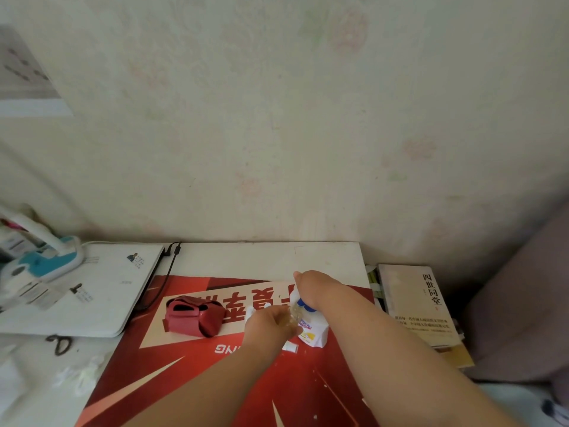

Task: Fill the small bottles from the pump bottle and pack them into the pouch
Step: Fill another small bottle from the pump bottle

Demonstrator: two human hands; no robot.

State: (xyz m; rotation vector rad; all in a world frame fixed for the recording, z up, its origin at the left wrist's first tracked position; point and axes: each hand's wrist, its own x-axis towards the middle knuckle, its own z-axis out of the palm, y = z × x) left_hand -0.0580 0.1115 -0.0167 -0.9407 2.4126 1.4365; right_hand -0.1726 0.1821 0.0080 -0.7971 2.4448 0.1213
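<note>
At the centre of my view, a white pump bottle [314, 333] with a blue collar stands upright on a red poster mat [191, 374]. The right hand [314, 288] rests on top of its pump head. Its fingers are hidden underneath, so I cannot tell how far they curl. The left hand [269, 326] grips a small clear bottle [295, 314] with curled fingers, holding it against the pump bottle's neck. A small white cap [291, 347] lies on the mat just beside the pump bottle's base. A red pouch [194, 315] sits open on the mat to the left. Further out are a white laptop [92, 291], scissors [60, 343] and, on the right, a book [412, 303].
</note>
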